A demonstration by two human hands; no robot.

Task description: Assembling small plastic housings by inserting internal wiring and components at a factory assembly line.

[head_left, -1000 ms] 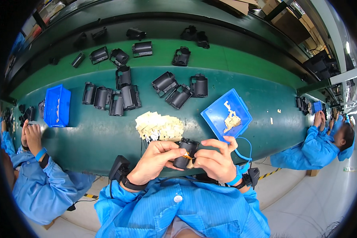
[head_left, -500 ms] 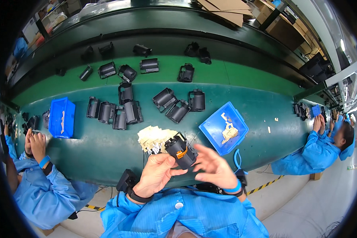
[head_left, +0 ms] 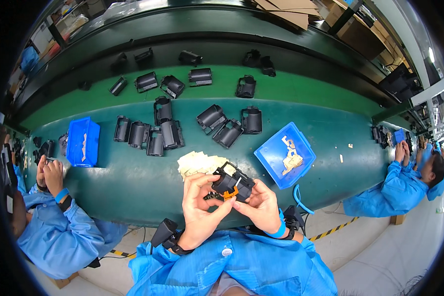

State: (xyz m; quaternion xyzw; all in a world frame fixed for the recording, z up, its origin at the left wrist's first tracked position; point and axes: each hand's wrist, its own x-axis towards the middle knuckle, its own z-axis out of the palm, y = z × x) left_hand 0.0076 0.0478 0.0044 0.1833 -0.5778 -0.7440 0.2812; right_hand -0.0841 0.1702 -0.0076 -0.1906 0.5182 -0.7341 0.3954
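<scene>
You grasp a black plastic housing [head_left: 234, 180] between both hands, over the bench's near edge at six o'clock. Your left hand [head_left: 200, 211] grips its left end, your right hand [head_left: 262, 210] its right; an orange strip [head_left: 232, 193] shows by your thumbs. From the housing, cream pieces [head_left: 195, 162] lie piled at ten o'clock, a blue bin [head_left: 269, 154] stands at two.

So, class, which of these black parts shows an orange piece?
The part held between the left hand and right hand: an orange piece shows on its near side. The other parts show no orange.
</scene>
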